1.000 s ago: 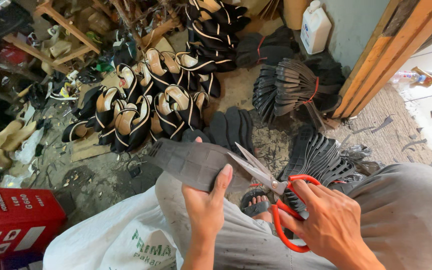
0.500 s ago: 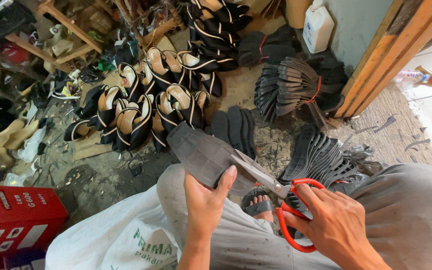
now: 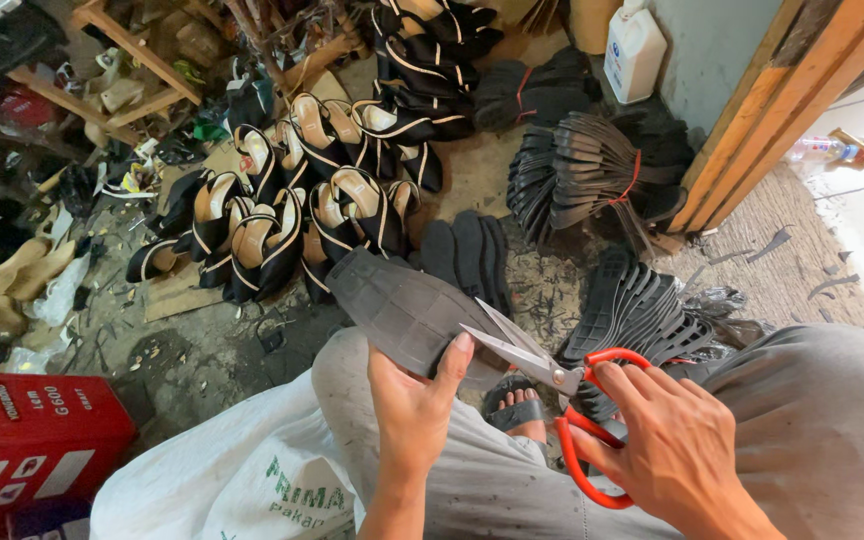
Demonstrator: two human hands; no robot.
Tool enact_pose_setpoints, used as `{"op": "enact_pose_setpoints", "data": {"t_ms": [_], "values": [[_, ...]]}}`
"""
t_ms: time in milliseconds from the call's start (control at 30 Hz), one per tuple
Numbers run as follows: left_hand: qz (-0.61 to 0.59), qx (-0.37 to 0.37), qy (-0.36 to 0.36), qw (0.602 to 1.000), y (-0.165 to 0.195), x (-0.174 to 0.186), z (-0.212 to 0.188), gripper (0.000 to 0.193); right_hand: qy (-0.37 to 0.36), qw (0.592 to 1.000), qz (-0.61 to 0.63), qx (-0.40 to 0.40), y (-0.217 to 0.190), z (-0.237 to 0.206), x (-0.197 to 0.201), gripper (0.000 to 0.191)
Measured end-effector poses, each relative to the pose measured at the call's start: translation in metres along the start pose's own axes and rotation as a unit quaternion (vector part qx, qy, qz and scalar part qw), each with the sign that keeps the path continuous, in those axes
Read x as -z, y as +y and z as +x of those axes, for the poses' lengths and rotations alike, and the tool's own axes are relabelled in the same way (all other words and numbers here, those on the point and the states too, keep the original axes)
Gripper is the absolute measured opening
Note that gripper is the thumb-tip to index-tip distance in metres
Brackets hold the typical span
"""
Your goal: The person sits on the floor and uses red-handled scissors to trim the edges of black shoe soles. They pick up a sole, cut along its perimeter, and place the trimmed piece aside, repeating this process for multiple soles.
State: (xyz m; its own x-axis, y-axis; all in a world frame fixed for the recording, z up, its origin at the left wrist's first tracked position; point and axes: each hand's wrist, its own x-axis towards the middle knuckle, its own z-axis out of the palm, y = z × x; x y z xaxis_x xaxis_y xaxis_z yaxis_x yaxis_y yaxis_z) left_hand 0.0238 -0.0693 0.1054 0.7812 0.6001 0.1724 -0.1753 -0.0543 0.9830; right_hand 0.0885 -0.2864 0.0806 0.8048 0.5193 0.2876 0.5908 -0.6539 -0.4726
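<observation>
My left hand grips a dark grey rubber shoe sole by its near end, tread side up, pointing away to the upper left. My right hand holds red-handled scissors, fingers through the loops. The open steel blades meet the sole's right edge close to my left thumb. Both hands are above my knees in grey trousers. A sandalled foot shows between my legs.
Finished black-and-tan sandals lie in rows on the floor ahead. Bundles of black soles tied with red bands and a loose stack sit at right. A red box and white sack are at left; a white jug stands at back.
The sole has turned in my left hand, its far end swinging from the left towards the upper left. The scissors have shifted along its right edge and stay open.
</observation>
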Motion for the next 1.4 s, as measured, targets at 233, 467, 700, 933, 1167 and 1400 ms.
{"op": "enact_pose_setpoints", "data": {"t_ms": [233,467,700,933,1167,1400], "values": [[-0.011,0.010,-0.007,1.000,0.002,-0.001,-0.003,0.042,-0.031,0.999,-0.012,-0.007,0.003,0.002,-0.007,0.062],[-0.015,0.039,-0.010,0.999,0.001,0.000,-0.002,0.042,0.028,1.000,0.001,0.015,0.007,0.002,-0.006,0.056],[-0.007,0.032,-0.019,0.999,0.004,-0.003,-0.004,0.042,-0.030,1.000,-0.002,-0.008,0.006,0.005,-0.005,0.055],[-0.018,0.039,-0.053,0.998,0.000,0.004,-0.004,0.041,-0.022,1.000,0.005,0.005,0.013,0.003,-0.007,0.052],[-0.098,0.049,0.017,0.994,-0.013,0.014,0.003,0.027,-0.091,0.989,-0.004,-0.119,0.021,-0.003,-0.016,0.057],[-0.003,0.005,-0.022,1.000,0.004,0.010,0.002,0.045,-0.005,1.000,0.016,-0.011,0.020,-0.013,-0.017,0.060]]}}
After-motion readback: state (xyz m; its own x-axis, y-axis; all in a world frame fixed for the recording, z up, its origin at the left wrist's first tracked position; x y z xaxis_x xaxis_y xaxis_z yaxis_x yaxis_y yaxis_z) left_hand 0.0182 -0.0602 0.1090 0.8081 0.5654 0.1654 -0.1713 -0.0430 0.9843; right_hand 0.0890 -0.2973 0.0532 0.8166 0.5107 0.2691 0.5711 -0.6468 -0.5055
